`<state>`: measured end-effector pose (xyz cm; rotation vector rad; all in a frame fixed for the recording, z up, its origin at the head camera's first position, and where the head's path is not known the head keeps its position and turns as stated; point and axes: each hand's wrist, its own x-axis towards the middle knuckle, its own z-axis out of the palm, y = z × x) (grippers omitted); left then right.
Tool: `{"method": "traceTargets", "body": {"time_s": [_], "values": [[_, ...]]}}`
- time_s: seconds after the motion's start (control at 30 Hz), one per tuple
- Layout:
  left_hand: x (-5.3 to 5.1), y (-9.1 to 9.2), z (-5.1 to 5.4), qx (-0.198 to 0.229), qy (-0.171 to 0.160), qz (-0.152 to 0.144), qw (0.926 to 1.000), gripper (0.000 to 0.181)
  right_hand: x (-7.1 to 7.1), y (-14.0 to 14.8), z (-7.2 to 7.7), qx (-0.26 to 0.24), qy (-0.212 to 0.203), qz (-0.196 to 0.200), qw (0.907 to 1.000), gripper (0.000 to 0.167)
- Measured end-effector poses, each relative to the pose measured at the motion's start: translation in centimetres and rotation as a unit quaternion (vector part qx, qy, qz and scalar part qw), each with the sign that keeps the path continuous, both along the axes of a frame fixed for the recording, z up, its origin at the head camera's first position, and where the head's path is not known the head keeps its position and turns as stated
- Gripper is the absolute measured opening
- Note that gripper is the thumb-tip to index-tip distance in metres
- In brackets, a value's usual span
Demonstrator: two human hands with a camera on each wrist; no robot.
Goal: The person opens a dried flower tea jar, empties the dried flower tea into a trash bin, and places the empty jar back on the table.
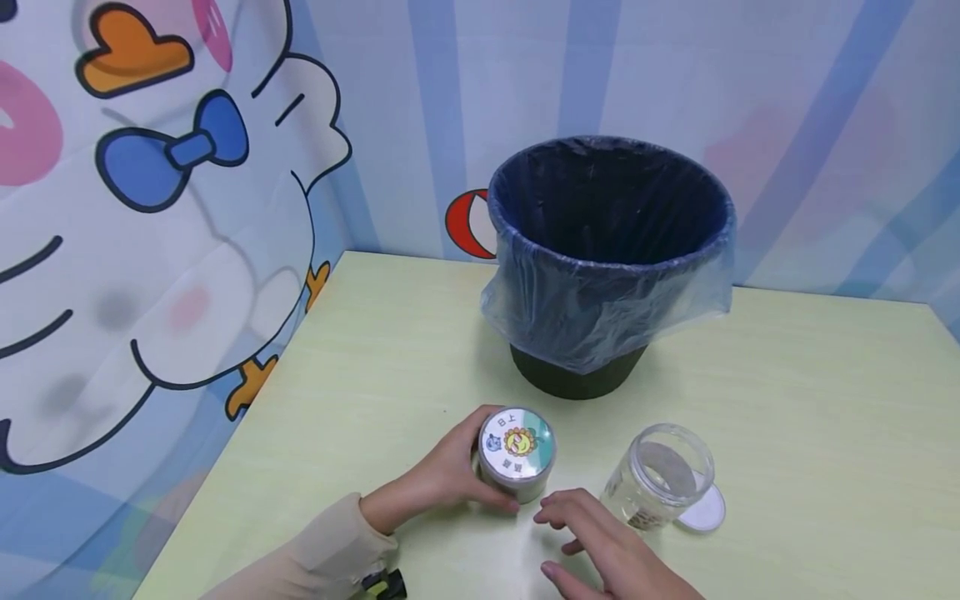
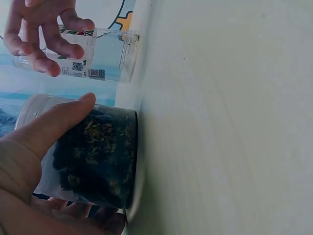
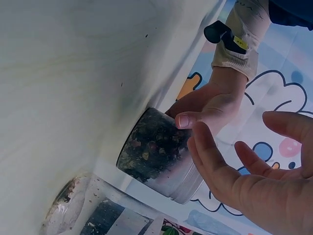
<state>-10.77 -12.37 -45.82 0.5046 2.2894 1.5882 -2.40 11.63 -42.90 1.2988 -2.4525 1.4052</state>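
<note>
Atop the held jar (image 2: 98, 152) run Chinese characters (image 1: 507, 420).

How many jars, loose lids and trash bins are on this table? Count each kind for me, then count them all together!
Jars: 2, the filled jar in the left hand and the open clear jar
Loose lids: 1, the round white lid
Trash bins: 1, the dark trash bin
Total: 4
</note>
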Motion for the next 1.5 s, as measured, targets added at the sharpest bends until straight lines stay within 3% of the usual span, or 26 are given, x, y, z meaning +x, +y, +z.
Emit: {"method": "traceTargets", "body": {"time_s": [0.33, 0.63, 1.07, 1.3, 1.5], "values": [[-0.2, -0.1, 0.0, 0.014, -0.006, -0.010, 0.9998, 0.098, -0.3, -0.2, -0.2, 0.003, 0.081, -0.031, 0.9962, 0.033], [-0.1, -0.2, 0.0, 0.040, -0.012, -0.019, 0.9990, 0.096, -0.3, -0.3, 0.0, 0.013, 0.087, -0.041, 0.9953, 0.038], [1.0, -1.2, 2.0, 0.031, 0.040, -0.028, 0.9983, 0.097, 0.2, -0.2, 1.6, 0.043, 0.071, -0.076, 0.9936, 0.035], [1.3, -1.3, 3.2, 0.040, 0.044, -0.040, 0.9974, 0.095, 0.7, -0.1, 2.5, 0.044, 0.054, -0.083, 0.9941, 0.038], [1.4, -1.2, 3.9, 0.050, 0.038, -0.048, 0.9969, 0.094, 0.6, 0.1, 3.0, 0.008, 0.086, -0.076, 0.9934, 0.038]]}}
